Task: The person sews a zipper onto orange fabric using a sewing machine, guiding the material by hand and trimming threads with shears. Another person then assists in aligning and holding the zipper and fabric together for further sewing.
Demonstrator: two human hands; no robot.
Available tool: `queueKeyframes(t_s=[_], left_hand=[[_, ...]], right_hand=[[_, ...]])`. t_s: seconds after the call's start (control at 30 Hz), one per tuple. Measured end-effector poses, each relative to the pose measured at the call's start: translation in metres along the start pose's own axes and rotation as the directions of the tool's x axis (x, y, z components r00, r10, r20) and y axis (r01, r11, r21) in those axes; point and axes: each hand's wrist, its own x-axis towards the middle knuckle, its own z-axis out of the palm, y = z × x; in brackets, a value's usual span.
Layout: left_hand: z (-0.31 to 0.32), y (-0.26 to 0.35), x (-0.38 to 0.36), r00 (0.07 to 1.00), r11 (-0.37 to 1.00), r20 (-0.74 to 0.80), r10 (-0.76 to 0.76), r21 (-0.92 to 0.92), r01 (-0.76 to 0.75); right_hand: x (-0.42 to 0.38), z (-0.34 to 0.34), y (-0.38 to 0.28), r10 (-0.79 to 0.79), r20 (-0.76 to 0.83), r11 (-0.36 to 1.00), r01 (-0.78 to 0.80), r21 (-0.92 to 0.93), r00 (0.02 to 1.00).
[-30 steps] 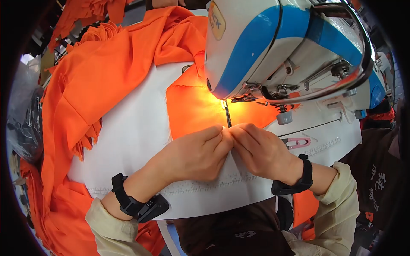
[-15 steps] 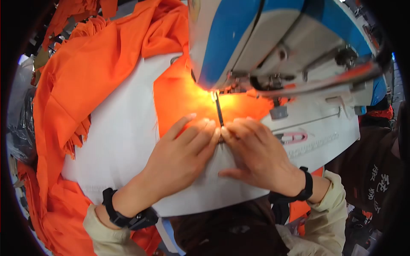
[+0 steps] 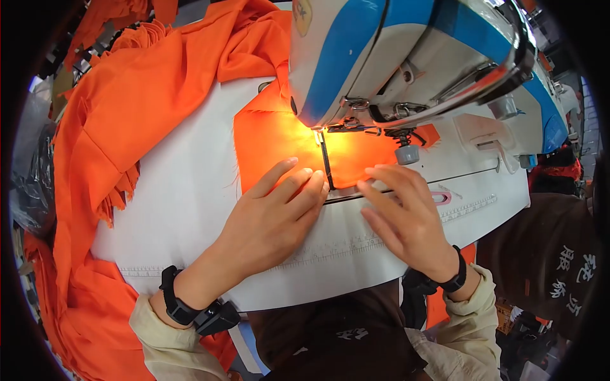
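Note:
An orange fabric piece lies under the lit needle area of a blue and white sewing machine. A narrow black zipper runs down it from the presser foot towards me. My left hand rests with fingers stretched out, its fingertips on the fabric just left of the zipper's near end. To the right of the zipper, my right hand has its fingers apart, with the index and middle fingertips at the fabric's near edge. Its thumb hangs over the white table.
More orange cloth drapes along the table's left side. A printed ruler scale crosses the near tabletop. Right of the needle is a grey knob under the machine head, and a pink oval shows beyond my right hand.
My right hand has drawn back rightward from the zipper and its fingers have spread. The left hand stays on the fabric beside the zipper. The view has shifted slightly.

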Motion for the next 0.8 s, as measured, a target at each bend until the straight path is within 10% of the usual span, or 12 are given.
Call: queueKeyframes(t_s=[0.8], left_hand=[[-0.005,-0.011,0.007,0.998,0.974,0.056,-0.02,-0.223,0.032]], right_hand=[[0.045,0.01,0.032,-0.316,0.203,0.942,0.332,-0.05,0.927]])
